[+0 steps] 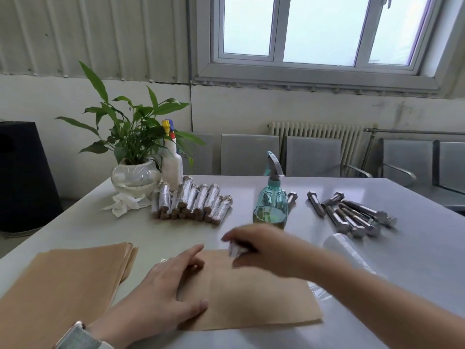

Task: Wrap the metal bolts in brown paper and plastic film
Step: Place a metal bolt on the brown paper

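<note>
A single sheet of brown paper (pixel 254 295) lies on the white table in front of me. My left hand (pixel 163 285) rests flat on its left part, fingers spread. My right hand (pixel 261 248) is blurred above the sheet's far edge and grips a wrapped, shiny bolt (pixel 235 249). Several bare metal bolts (pixel 352 215) lie at the right. A pile of wrapped bolts (pixel 193 202) sits at the back middle. A roll of plastic film (pixel 344 250) lies just right of my right forearm.
A stack of brown paper sheets (pixel 65 280) lies at the left. A teal spray bottle (pixel 271 205) stands mid-table, with a white spray bottle (pixel 172 165), a potted plant (pixel 133 157) and crumpled tissue (pixel 123 205) at the back left. Metal chairs (pixel 249 153) line the far edge.
</note>
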Demonstrator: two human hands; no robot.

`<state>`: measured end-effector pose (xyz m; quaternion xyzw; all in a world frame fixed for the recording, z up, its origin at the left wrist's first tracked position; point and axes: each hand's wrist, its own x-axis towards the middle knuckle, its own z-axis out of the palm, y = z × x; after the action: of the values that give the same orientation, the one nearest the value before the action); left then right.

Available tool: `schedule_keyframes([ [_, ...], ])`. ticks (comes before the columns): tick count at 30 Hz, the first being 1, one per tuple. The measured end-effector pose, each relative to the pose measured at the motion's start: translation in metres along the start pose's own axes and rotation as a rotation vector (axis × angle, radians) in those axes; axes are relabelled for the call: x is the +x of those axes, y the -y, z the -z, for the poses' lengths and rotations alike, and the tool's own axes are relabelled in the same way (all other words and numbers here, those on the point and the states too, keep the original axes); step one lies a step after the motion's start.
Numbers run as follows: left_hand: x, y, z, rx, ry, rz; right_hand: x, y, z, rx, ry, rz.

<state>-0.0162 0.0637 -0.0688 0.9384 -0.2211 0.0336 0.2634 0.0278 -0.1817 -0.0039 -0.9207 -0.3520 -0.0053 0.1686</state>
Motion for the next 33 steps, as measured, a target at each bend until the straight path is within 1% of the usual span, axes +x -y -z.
schedule_keyframes([
  [1, 0.0, 0.001, 0.0, 0.009, 0.002, 0.004, 0.004, 0.001, -0.016, -0.01, 0.064, 0.039],
  [3, -0.001, 0.002, -0.001, 0.009, 0.006, 0.02, 0.006, 0.0, -0.039, -0.019, 0.1, 0.103],
  [6, -0.001, 0.003, -0.002, -0.013, 0.013, 0.046, 0.002, -0.006, -0.056, -0.095, 0.055, 0.177],
  [10, 0.0, 0.005, -0.002, -0.009, 0.029, 0.043, -0.004, -0.007, -0.061, -0.15, -0.024, 0.207],
  [15, 0.0, 0.006, -0.003, -0.031, 0.027, 0.032, -0.016, -0.011, -0.058, -0.061, -0.126, 0.105],
  [19, 0.0, 0.006, -0.003, -0.031, 0.011, 0.025, -0.019, -0.015, -0.055, -0.001, -0.126, 0.072],
  [25, -0.001, 0.005, -0.001, -0.033, 0.026, 0.03, -0.014, -0.015, -0.061, 0.0, -0.153, 0.051],
  [31, 0.001, 0.006, 0.0, -0.035, 0.037, 0.041, -0.016, -0.013, -0.058, -0.018, -0.139, 0.025],
  [32, 0.001, 0.007, -0.001, -0.031, 0.04, 0.039, -0.015, -0.014, -0.051, 0.033, -0.21, -0.009],
  [33, 0.001, 0.008, -0.001, -0.027, 0.042, 0.035, -0.012, -0.018, -0.041, 0.119, -0.355, -0.065],
])
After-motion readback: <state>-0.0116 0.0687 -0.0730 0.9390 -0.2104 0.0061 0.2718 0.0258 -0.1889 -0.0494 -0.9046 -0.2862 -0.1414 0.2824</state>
